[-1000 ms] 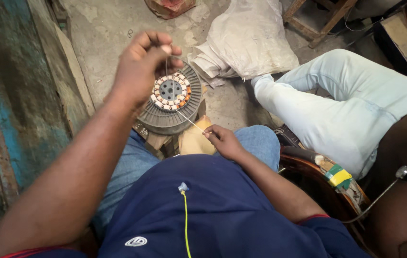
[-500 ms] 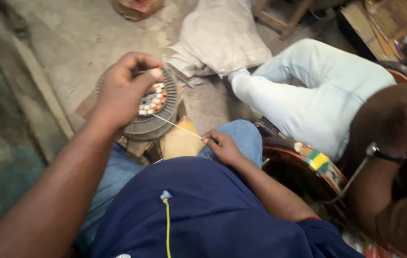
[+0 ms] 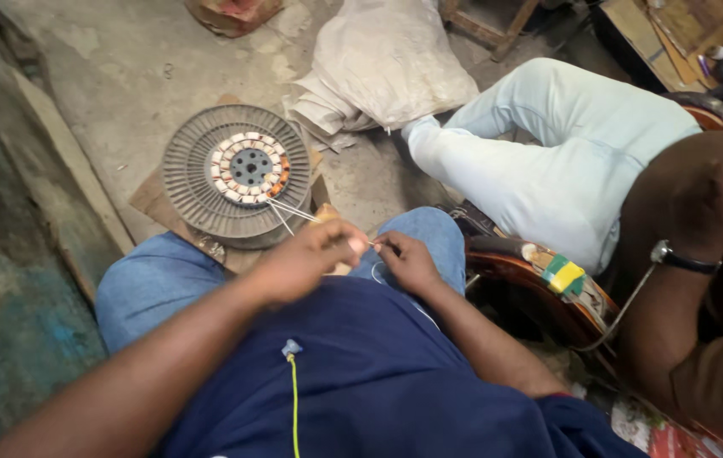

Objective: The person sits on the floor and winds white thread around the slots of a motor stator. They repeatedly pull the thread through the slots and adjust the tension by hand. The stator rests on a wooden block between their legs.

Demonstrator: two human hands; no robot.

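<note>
Just ahead of knees: round motor stator (image 3: 238,174) flat on floor. Thin wires (image 3: 289,212) run from it back to both hands. Left hand (image 3: 306,259) and right hand (image 3: 408,259) fingers pinched shut on wire ends, hands nearly touching.

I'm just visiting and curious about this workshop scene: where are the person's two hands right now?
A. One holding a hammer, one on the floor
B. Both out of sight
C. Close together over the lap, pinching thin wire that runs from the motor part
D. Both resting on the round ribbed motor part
C: the left hand and right hand meet over the lap, pinching thin wire that leads back to the round ribbed motor part on the floor.
</note>
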